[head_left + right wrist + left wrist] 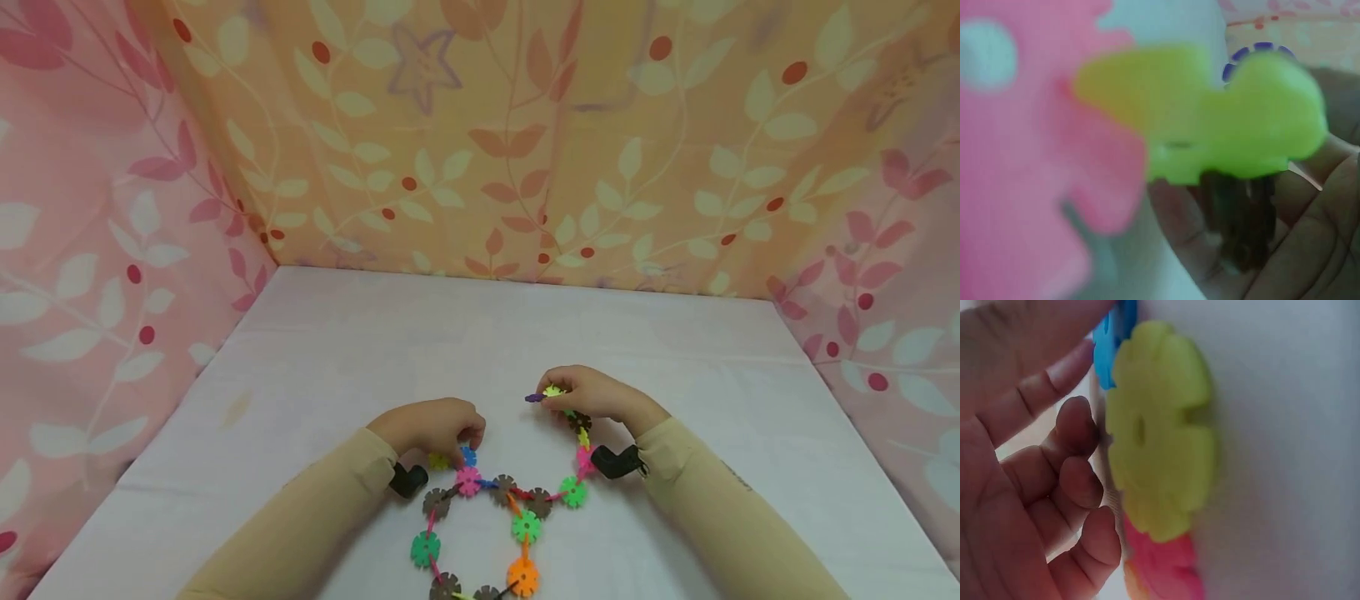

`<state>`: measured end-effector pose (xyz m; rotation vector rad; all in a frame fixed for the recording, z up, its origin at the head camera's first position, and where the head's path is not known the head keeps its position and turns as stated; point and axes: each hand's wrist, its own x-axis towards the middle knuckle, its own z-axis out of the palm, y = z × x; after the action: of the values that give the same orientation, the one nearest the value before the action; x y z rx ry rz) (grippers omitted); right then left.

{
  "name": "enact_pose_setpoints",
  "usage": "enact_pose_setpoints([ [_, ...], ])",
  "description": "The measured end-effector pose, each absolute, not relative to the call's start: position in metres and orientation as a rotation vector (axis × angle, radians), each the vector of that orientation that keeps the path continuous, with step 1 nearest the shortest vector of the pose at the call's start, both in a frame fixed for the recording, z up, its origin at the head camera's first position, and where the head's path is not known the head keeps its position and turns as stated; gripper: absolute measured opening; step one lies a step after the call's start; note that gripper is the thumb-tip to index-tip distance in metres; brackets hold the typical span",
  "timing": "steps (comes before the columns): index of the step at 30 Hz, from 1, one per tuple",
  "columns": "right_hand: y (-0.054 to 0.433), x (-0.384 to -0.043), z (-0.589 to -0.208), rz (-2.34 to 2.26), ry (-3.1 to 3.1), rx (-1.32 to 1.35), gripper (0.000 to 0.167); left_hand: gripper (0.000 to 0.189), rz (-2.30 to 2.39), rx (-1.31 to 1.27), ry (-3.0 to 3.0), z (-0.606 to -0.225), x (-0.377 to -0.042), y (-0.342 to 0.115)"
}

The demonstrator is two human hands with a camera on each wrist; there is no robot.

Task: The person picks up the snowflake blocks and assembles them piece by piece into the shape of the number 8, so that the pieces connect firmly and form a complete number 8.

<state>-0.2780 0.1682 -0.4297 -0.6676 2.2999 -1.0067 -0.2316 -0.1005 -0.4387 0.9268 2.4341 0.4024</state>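
Notched plastic snowflake discs are joined edge to edge in a chain on the table. My left hand (433, 423) pinches a blue disc (469, 456) at the chain's left end. Beside it are a yellow disc (1157, 431) and a pink disc (468, 481). My right hand (596, 393) grips a yellow-green disc (553, 390) at the chain's other end, where a purple disc (534, 398) sticks out to the left. Below that hand run a brown disc (580, 421), a yellow disc (584, 437) and a pink disc (586, 459).
The chain's near part forms a closed loop, with a teal disc (425, 549) on its left and an orange disc (522, 577) on its right. A white cloth covers the table (420, 333). Patterned curtains (480, 150) surround its back and sides.
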Motion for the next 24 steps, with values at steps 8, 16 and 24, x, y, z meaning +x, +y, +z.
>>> enact_pose_setpoints([
  [8, 0.173, -0.282, -0.428, -0.990, 2.403, -0.659, 0.012, 0.020, 0.435, 0.872, 2.466, -0.431, -0.239, -0.097],
  [16, 0.171, -0.291, -0.426, -0.970, 2.518, -0.631, 0.012, 0.015, 0.935, 0.553, 2.543, -0.425, -0.268, -0.083],
  [24, 0.164, -0.291, -0.420, -0.994, 2.562, -0.655, 0.011, 0.010, 1.570, 0.063, 2.191, -0.425, -0.282, -0.057],
])
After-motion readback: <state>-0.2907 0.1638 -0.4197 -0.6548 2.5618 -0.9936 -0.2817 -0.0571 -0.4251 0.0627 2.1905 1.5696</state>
